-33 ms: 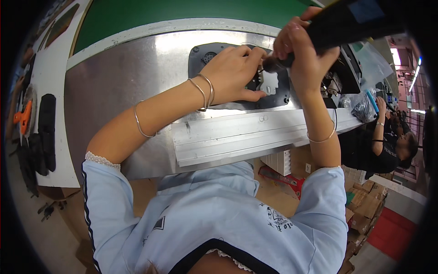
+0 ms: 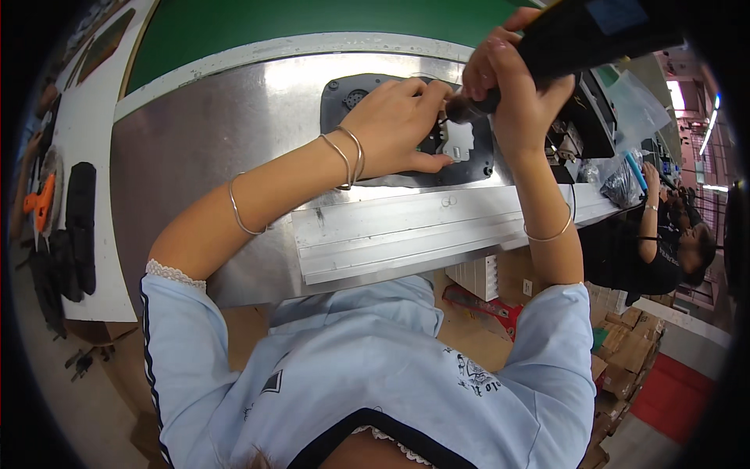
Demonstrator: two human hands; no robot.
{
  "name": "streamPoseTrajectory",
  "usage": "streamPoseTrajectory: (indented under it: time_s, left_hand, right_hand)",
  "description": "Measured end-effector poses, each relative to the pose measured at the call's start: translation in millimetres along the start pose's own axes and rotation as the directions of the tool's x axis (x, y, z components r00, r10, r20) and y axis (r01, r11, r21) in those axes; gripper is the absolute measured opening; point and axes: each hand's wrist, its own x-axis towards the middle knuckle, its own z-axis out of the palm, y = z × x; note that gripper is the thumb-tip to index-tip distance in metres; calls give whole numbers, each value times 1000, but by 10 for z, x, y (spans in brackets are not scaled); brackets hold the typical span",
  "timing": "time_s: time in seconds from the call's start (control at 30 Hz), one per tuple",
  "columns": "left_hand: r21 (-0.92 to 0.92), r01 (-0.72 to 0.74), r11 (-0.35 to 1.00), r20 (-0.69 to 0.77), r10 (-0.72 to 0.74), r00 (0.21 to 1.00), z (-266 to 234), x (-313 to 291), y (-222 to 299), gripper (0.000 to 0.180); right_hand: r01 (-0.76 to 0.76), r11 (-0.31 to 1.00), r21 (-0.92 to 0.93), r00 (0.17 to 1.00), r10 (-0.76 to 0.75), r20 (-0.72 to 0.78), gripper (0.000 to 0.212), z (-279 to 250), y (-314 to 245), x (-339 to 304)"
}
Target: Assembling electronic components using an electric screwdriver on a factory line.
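A silver-white metal plate [image 2: 458, 141] sits on a dark gray molded plastic housing [image 2: 334, 121], which lies on a stainless-steel worktop [image 2: 211, 148] just beyond a pale metal rail [image 2: 391, 234]. The person's left hand [image 2: 400, 131] reaches across the housing, thumb and fingers spread apart, the thumb at the plate's near edge and the fingertips by its far left corner; whether they pinch the plate or merely steady it cannot be told. The right hand [image 2: 512, 98] is wrapped around a black handheld power tool [image 2: 598, 43], tilted so that its blurred nose meets the view at that same corner, close to the left fingertips; actual contact is unclear. The likeliest trouble is a slip: a tool held at such a slant could skid off and nick a fingertip or score the plate, while light pressure from the left hand could let the plate shift or the housing slide on the smooth steel. At far right, a co-worker in black [image 2: 664, 242] sits near a blue-handled tool [image 2: 637, 173].
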Motion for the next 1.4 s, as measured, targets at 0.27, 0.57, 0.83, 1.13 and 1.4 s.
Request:
streamPoseTrajectory:
  time_s: [0.27, 0.57, 0.83, 1.13, 1.4]
  left_hand:
    - [-20, -58, 998, -19, 58, 998, 41, 23, 0, 67]
    - [-1, -30, 1000, -22, 29, 999, 12, 7, -3, 63]
    - [-16, 10, 1000, 39, -9, 999, 20, 19, 3, 63]
    - [15, -37, 999, -6, 37, 999, 29, 16, -13, 62]
    - [30, -54, 998, -51, 56, 997, 28, 16, -3, 62]
  right_hand:
    - [18, 996, -92, 997, -25, -71, 34, -390, -516, -115]
    - [70, 982, -174, 947, -120, -296, 22, -1418, -859, -105]
    - [92, 965, -245, 932, -170, -319, 20, -1418, -562, -114]
    - [-15, 983, -181, 967, -32, -253, 25, -1134, -685, -205]
    - [56, 998, 42, 998, -54, -37, 32, -483, -530, -226]
